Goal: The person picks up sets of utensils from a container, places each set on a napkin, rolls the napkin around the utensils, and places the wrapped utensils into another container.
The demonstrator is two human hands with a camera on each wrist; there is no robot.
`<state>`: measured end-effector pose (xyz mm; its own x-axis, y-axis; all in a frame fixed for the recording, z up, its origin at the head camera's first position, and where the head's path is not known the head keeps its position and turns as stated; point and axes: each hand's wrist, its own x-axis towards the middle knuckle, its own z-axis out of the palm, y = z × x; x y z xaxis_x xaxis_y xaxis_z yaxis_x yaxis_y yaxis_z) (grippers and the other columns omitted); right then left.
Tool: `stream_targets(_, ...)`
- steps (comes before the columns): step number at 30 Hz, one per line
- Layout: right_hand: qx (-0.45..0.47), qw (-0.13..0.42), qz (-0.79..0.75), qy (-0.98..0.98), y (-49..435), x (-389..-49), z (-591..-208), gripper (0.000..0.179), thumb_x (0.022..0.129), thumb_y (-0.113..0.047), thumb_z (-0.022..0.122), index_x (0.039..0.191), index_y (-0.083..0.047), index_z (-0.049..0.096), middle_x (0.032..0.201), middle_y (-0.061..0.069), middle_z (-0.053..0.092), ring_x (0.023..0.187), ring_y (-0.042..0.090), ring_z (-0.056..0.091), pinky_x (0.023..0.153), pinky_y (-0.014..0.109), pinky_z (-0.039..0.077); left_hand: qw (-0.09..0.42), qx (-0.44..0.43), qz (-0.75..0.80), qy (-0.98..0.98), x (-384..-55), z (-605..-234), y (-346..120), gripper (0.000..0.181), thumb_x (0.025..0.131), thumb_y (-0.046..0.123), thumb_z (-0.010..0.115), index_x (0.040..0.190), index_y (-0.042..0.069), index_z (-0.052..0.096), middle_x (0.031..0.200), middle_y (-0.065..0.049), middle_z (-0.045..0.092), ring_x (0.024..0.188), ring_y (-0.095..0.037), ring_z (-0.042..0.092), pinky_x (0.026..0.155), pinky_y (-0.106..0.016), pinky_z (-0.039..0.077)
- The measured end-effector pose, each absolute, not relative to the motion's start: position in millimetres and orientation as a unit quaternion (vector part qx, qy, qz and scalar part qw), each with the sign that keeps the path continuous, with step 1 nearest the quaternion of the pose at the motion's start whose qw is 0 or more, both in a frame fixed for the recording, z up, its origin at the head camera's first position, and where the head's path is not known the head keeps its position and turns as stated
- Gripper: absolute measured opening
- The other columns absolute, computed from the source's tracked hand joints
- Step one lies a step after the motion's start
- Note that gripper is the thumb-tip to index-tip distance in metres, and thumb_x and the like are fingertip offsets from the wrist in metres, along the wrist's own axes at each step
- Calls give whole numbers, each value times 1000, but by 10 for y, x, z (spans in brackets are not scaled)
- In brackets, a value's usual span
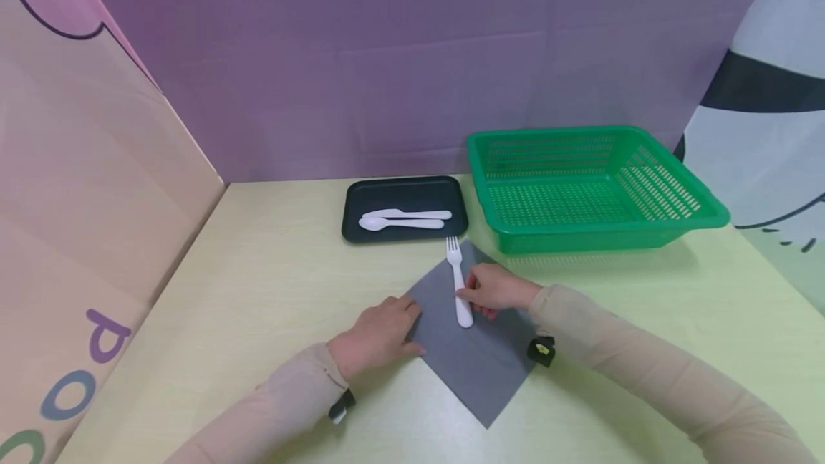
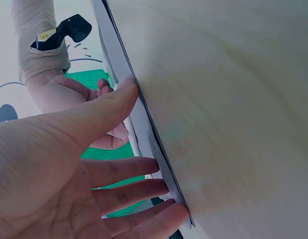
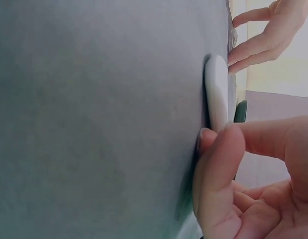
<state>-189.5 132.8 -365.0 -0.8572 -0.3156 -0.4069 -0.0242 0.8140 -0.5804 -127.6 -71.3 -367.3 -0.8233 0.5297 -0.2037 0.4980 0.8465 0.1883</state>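
Note:
A white plastic fork (image 1: 464, 314) lies on a grey napkin (image 1: 480, 374), tines toward the black tray and reaching past the napkin's edge. My right hand (image 1: 496, 288) pinches the fork's handle between thumb and finger; the rounded handle end (image 3: 217, 82) shows in the right wrist view, flat against the napkin. At the napkin's left corner is my left hand (image 1: 379, 333), its fingertips and thumb touching the edge. In the left wrist view, the left fingers (image 2: 126, 169) are extended, and the napkin edge (image 2: 161, 157) shows more than one layer.
Behind the napkin stands a black tray (image 1: 402, 190) with a white knife (image 1: 422, 215) and a white spoon (image 1: 412, 223) in it. A green perforated basket (image 1: 593, 238) occupies the back right of the pale table (image 1: 258, 271). A purple cloth (image 1: 322, 92) hangs behind.

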Motion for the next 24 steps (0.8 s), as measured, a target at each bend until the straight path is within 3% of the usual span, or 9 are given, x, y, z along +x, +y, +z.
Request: stream_targets(24,-102,247,-278,923,1342,-1894,-3641,17,91,-19,58,86,-4,52,63,4,53,54,13,53,48,23,51,108,277,55,953,-1276,-3671,-720,63,81,42,68,126,0,53,128,-12,55,111,-26,56,87,-38,53)
